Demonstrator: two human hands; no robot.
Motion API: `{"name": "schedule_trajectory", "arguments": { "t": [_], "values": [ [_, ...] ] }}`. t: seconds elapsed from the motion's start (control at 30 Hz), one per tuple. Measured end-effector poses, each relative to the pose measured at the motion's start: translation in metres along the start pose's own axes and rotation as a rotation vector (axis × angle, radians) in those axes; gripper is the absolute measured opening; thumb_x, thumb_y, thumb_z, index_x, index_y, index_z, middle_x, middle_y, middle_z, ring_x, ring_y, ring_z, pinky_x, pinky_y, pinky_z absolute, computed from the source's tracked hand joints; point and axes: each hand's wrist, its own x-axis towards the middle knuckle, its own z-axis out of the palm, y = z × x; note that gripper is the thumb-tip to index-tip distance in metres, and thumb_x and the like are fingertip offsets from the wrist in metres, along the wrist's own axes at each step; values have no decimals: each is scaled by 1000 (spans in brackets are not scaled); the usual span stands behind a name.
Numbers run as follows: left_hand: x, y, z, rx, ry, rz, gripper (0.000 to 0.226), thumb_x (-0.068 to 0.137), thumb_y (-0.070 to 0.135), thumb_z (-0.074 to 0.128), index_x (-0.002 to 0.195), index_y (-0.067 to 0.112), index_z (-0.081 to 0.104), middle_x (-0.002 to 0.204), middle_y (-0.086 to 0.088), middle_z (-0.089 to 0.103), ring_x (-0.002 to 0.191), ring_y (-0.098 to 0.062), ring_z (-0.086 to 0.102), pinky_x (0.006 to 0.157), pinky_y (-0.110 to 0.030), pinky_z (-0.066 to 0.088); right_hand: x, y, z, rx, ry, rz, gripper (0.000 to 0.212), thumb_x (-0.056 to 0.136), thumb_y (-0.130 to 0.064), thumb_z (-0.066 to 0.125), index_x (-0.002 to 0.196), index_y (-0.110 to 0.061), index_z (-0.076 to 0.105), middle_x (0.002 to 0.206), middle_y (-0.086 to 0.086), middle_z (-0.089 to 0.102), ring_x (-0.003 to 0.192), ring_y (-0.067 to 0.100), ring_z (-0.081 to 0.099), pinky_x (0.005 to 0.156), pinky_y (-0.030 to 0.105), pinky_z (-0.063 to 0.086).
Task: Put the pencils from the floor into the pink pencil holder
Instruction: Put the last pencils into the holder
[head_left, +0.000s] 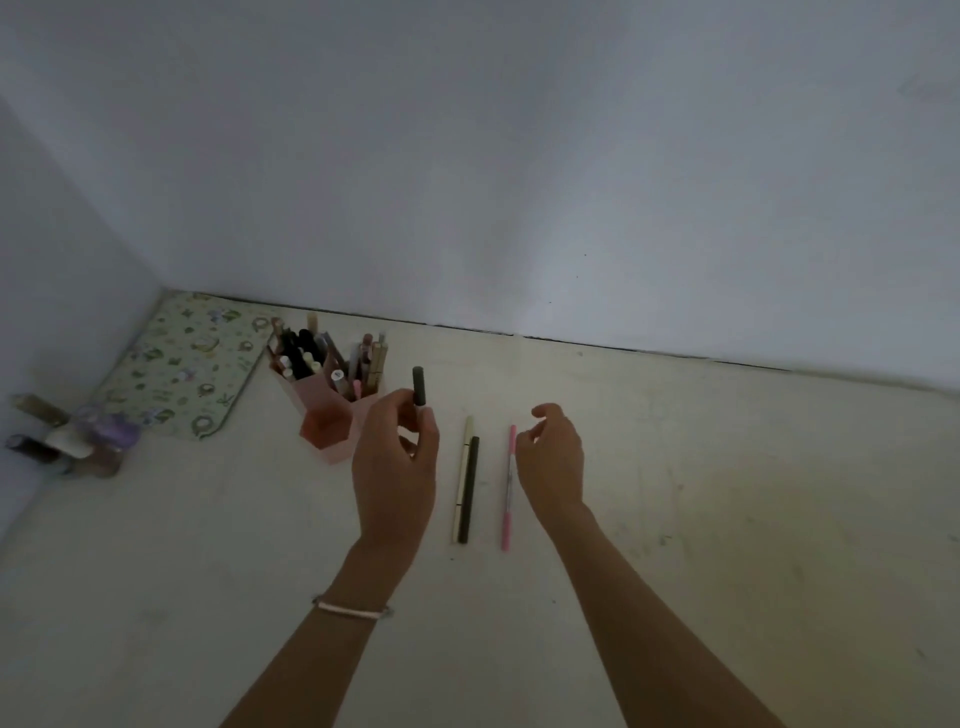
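While the pale floor (675, 519) is filling the lower half of the frame, the pink pencil holder (332, 415), crowded with pens, is standing left of centre. The left hand (395, 467) is holding a dark pencil (418, 385) upright, fingers clamped on it. The right hand (553, 457) is hovering with fingers apart beside a pink pencil (508, 493); a black pencil (467, 493) and a cream pencil (460, 499) are lying touching, centre frame.

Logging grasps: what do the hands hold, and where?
Left hand pinches a black pencil by its lower end. Right hand holds nothing.
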Motion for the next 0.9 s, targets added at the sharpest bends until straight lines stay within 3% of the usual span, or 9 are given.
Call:
{"name": "schedule_trajectory", "arguments": {
  "t": [0.13,0.23,0.33,0.4,0.5,0.6,0.67,0.77,0.9],
  "values": [
    [-2,1,-11,-29,25,26,12,95,28,54,105,33,52,89,13,57,74,-8,57,57,-17,49,-8,8,14,-138,-114,81,37,95,-19,55,129,-9,45,117,12,58,100,25,60,76,27,44],
    [-7,-1,-16,-7,41,26,14,95,25,55,105,34,52,87,19,56,76,-3,57,59,-10,46,-11,10,18,-196,-157,69,32,95,-8,48,126,-9,42,111,14,59,87,28,59,71,32,46],
    [-9,-4,-21,-29,70,-29,22,95,21,57,110,35,50,87,23,58,78,3,59,61,-7,47,-6,-6,10,-150,-197,31,51,87,-5,53,135,-10,35,100,13,61,77,25,56,67,32,46],
    [-4,-6,-27,-64,112,-75,35,94,16,59,124,31,47,90,21,60,78,2,61,63,-8,49,0,-28,0,-48,-109,-72,63,84,-5,56,141,-14,32,93,10,61,75,23,61,68,35,52],
    [12,-8,-42,-55,194,-67,60,95,16,58,145,33,31,94,12,63,79,0,63,69,-7,49,8,-69,-15,201,56,-233,60,85,-6,59,140,-23,39,86,-1,59,69,10,58,65,17,51],
    [32,-10,-52,2,276,-45,54,96,19,56,145,29,36,98,6,65,81,4,63,74,-21,56,11,-103,-28,429,147,-356,55,86,-5,61,133,-25,43,83,-7,58,72,8,61,65,13,52],
    [43,-11,-55,62,309,-21,48,98,22,54,143,25,39,107,0,67,86,-2,65,76,-29,58,10,-117,-34,517,197,-443,53,86,-2,61,132,-20,44,81,-8,57,74,5,61,66,11,52],
    [53,-14,-52,163,292,63,46,99,23,53,142,29,37,121,-6,67,93,-19,69,74,-25,53,7,-127,-37,556,230,-520,52,86,1,60,133,-14,44,81,-5,58,75,6,60,68,9,51],
    [61,-21,-45,283,247,118,43,98,24,52,139,29,42,119,-6,68,93,-26,69,68,-32,53,2,-127,-33,573,222,-537,55,85,1,61,135,-14,44,81,-8,58,75,6,60,72,11,52]
  ]
}}
